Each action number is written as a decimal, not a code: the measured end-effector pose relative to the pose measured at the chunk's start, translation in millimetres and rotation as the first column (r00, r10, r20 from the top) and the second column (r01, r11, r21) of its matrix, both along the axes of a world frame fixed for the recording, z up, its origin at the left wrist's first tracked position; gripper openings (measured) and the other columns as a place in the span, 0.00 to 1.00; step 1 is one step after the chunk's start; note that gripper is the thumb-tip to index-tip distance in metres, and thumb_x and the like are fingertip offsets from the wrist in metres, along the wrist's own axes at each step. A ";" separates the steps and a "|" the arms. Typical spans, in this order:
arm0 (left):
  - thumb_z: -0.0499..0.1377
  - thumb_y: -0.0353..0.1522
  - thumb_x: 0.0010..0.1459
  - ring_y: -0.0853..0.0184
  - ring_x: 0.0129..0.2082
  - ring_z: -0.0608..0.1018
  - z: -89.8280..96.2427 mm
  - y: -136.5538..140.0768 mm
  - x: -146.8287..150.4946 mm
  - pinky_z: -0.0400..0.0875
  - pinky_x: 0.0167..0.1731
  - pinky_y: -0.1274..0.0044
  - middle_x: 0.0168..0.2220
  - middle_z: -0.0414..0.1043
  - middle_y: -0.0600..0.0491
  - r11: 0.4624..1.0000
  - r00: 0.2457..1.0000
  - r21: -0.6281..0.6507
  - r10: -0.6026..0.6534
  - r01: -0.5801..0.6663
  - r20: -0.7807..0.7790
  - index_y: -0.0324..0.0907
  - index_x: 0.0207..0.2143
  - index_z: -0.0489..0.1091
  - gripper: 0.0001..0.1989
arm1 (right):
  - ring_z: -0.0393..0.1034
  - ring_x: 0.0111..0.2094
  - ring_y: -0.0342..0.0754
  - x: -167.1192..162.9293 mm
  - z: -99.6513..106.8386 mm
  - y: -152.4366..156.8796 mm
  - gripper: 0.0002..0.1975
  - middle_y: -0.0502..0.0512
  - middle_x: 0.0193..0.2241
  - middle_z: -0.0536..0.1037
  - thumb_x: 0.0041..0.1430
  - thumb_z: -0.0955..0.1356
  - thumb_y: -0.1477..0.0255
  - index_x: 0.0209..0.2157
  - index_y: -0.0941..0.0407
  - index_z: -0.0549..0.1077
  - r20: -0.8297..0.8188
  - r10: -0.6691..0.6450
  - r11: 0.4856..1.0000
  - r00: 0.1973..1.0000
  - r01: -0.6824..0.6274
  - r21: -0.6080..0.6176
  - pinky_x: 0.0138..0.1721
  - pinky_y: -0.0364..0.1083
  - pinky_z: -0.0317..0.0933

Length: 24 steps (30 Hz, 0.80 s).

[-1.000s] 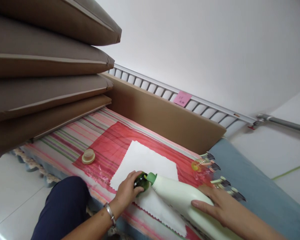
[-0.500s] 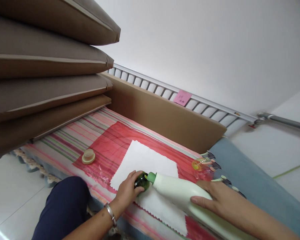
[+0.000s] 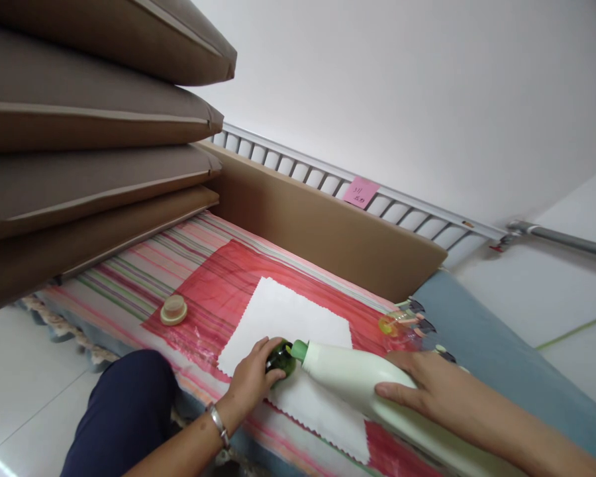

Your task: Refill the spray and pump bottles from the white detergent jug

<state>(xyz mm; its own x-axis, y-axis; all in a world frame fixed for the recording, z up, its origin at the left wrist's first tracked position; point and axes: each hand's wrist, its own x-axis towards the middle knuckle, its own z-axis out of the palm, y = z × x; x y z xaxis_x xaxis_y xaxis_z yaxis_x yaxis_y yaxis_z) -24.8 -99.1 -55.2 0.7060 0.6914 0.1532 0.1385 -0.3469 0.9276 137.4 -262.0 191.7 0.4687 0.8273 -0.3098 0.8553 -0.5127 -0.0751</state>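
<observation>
My left hand (image 3: 252, 376) is wrapped round a small dark green bottle (image 3: 282, 358) above a white zigzag-edged cloth (image 3: 298, 317). In my right hand (image 3: 420, 384) lies a large pale green bottle (image 3: 357, 379), tipped on its side. Its green nozzle (image 3: 298, 350) points left and meets the mouth of the small bottle. I cannot tell whether any liquid passes between them. To the left, a pale round cap (image 3: 173, 310) rests on a red translucent sheet (image 3: 206, 285).
Grey-brown cushions (image 3: 99, 126) are stacked at the left. A brown board (image 3: 318, 225) leans before a white radiator (image 3: 288, 162) bearing a pink note (image 3: 361, 192). Near my right hand lie a clear container with yellow (image 3: 388, 324) and several dark clips. Striped fabric (image 3: 129, 281) covers the surface.
The view has shifted very slightly. Both hands keep their holds, and the two bottles stay mouth to nozzle.
</observation>
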 end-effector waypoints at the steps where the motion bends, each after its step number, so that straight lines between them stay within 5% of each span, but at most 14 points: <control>1: 0.61 0.27 0.50 0.59 0.56 0.69 0.5 0.0 -0.2 0.59 0.58 0.70 0.59 0.63 0.53 1.000 1.000 0.002 -0.001 0.001 -0.013 0.53 0.56 0.63 0.30 | 0.73 0.34 0.57 -1.5 1.7 0.1 0.15 0.55 0.33 0.80 0.52 0.66 0.55 0.31 0.51 0.75 -0.002 0.008 1.000 1.000 -0.008 -0.009 0.34 0.48 0.62; 24: 0.62 0.29 0.52 0.61 0.56 0.68 4.8 -0.6 -1.4 0.60 0.58 0.72 0.60 0.62 0.52 0.999 0.998 0.048 -0.013 0.016 -0.064 0.51 0.56 0.62 0.28 | 0.74 0.33 0.56 -4.0 6.6 3.0 0.16 0.56 0.32 0.80 0.54 0.65 0.55 0.32 0.53 0.74 0.027 0.016 0.998 1.000 -0.015 -0.055 0.34 0.47 0.64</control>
